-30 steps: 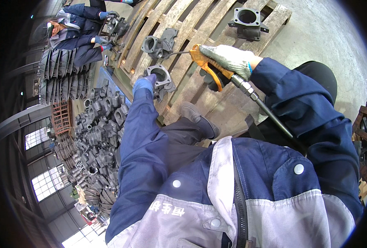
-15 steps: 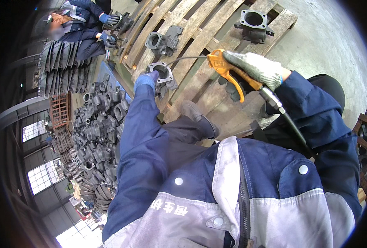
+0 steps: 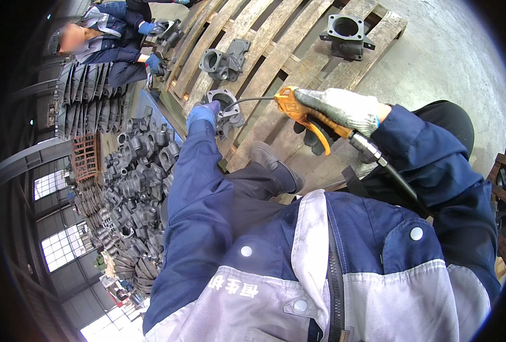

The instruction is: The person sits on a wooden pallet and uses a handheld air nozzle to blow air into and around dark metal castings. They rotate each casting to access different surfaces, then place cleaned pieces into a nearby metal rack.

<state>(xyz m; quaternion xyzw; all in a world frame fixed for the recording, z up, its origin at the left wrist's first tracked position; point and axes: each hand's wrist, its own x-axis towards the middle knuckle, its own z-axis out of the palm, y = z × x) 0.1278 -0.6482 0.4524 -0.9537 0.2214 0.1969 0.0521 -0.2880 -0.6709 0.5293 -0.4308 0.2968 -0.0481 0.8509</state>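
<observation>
My left hand (image 3: 203,114), in a blue glove, grips the near-left side of a dark grey cast metal housing (image 3: 234,121) on the wooden pallet. The housing's square flange and round bore face upward. In my white-and-grey gloved right hand (image 3: 344,108) is an orange air blow gun (image 3: 287,105), its fingers around the handle by the trigger. From the gun a thin bent nozzle tube (image 3: 254,99) reaches left to the bore's rim. A black hose (image 3: 401,183) runs from the gun's metal fitting toward my right side.
Two more castings stand on the slatted pallet (image 3: 290,60): one housing (image 3: 225,59) beyond mine, another (image 3: 346,35) at the far right. A large heap of castings (image 3: 141,176) lies at left. At the upper left a person (image 3: 113,40) in blue gloves handles another casting.
My right hand and the blow gun have shifted left and slightly down, bringing the nozzle tube along. The left hand keeps its grip on the housing. The other person's upper body and hands have moved slightly.
</observation>
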